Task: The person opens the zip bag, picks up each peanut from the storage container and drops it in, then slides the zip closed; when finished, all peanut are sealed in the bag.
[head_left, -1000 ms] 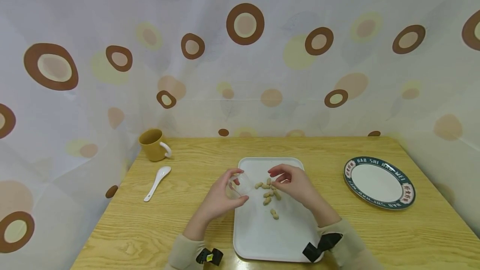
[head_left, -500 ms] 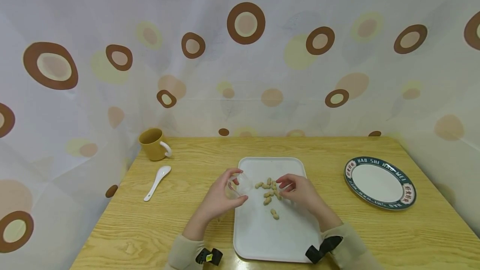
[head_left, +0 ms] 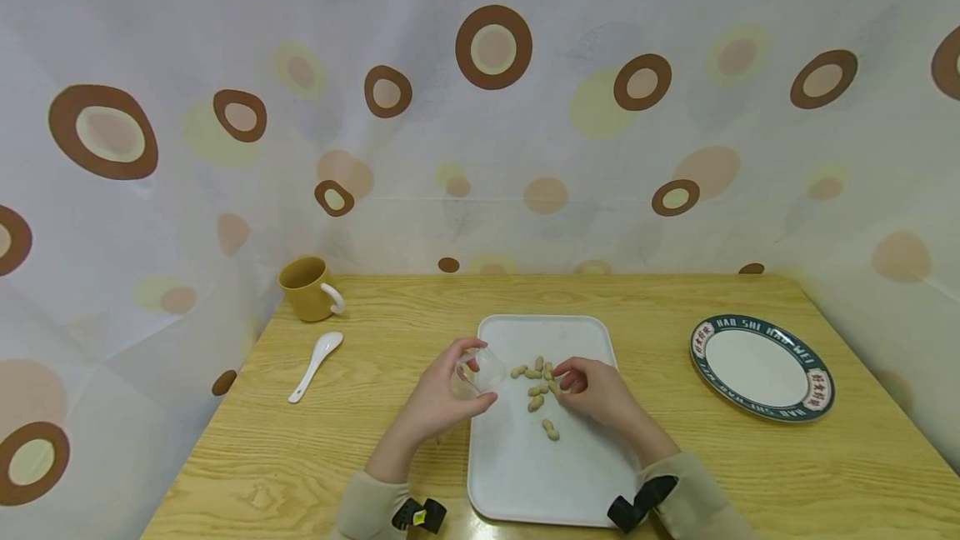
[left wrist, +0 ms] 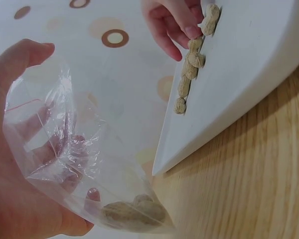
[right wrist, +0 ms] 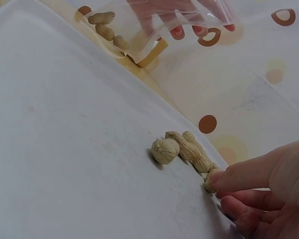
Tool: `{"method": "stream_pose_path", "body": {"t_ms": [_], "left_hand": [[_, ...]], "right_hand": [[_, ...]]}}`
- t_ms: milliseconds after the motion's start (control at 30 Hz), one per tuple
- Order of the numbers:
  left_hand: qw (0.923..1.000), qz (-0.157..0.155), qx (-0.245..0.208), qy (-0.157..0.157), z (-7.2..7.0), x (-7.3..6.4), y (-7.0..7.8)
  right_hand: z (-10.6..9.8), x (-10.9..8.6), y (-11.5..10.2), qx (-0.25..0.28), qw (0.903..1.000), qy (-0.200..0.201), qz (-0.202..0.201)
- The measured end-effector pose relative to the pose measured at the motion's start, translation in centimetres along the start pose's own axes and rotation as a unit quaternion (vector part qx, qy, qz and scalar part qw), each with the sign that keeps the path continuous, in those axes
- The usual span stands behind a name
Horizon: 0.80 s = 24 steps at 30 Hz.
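Observation:
My left hand (head_left: pixel 441 390) grips a clear plastic zip bag (left wrist: pixel 97 144), fingers and thumb spread wide in a curve around its mouth. A red line runs along the bag's edge, and several peanuts (left wrist: pixel 134 213) lie at its bottom. Over the white tray (head_left: pixel 525 482), my right hand (head_left: pixel 600 394) pinches a peanut (right wrist: pixel 209 184) between thumb and fingertips, partly covering it. More peanuts (head_left: pixel 536 390) lie loosely grouped beside these fingers. A single peanut (head_left: pixel 551 430) sits apart from them, nearer the tray's front.
A yellow mug (head_left: pixel 309 290) with a white handle stands at the back left of the wooden table (head_left: pixel 247 457). A white spoon (head_left: pixel 317 365) lies in front of it. To the right rests a plate (head_left: pixel 761 367) with a dark patterned rim. A patterned sheet (head_left: pixel 570 215) hangs behind.
My right hand has come down from above the peanuts, moving slightly right and nearer, to a peanut at the group's right edge. The left hand and bag have stayed in place.

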<state>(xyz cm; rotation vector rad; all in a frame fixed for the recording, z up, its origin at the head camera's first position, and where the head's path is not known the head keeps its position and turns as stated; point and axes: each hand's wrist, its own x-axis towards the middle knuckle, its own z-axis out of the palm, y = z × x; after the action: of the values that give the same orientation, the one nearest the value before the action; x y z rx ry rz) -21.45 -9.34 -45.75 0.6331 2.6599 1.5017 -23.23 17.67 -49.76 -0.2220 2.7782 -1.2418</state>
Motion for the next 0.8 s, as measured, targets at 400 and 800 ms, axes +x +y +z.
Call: {"method": "stream_pose_path", "body": {"t_ms": [400, 800], "left_hand": [[1.0, -0.007, -0.001, -0.002, 0.1, -0.1, 0.2], [1.0, -0.002, 0.003, -0.002, 0.2, 0.0, 0.2]], "right_hand": [[-0.1, -0.1, -0.1, 0.002, 0.9999, 0.006, 0.012], [-2.0, -0.3, -2.6, 0.065, 0.9974, 0.001, -0.032]]}}
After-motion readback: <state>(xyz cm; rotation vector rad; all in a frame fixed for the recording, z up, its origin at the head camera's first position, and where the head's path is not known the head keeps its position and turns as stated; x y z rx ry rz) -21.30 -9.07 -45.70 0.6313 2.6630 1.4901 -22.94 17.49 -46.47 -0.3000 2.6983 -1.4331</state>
